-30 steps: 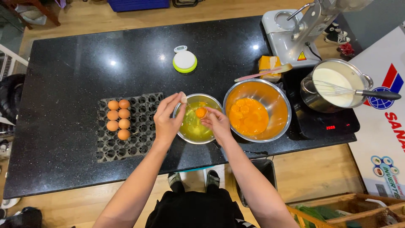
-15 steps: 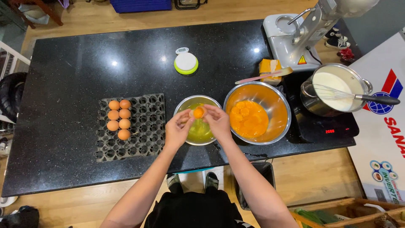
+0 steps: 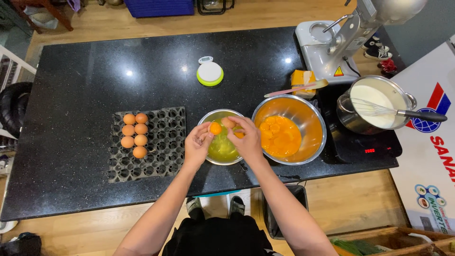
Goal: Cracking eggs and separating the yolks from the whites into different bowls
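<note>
My left hand (image 3: 197,144) holds an eggshell half with an orange yolk (image 3: 215,128) in it, over the small steel bowl (image 3: 213,115) of egg white. My right hand (image 3: 245,138) holds the other eggshell half (image 3: 229,123) just beside it, above the same bowl. To the right stands a larger steel bowl (image 3: 308,111) with several yolks (image 3: 279,135) in it. A black egg tray (image 3: 166,142) on the left carries several brown eggs (image 3: 134,134).
A green and white kitchen scale (image 3: 209,74) lies behind the bowls. A stand mixer (image 3: 341,42), a spatula (image 3: 296,88) and a pot of milk with a whisk (image 3: 374,102) on an induction hob (image 3: 365,147) fill the right end of the black counter (image 3: 85,85).
Both hands have shifted slightly over the small bowl, and the yolk now sits in the shell in my left hand instead of between the two hands.
</note>
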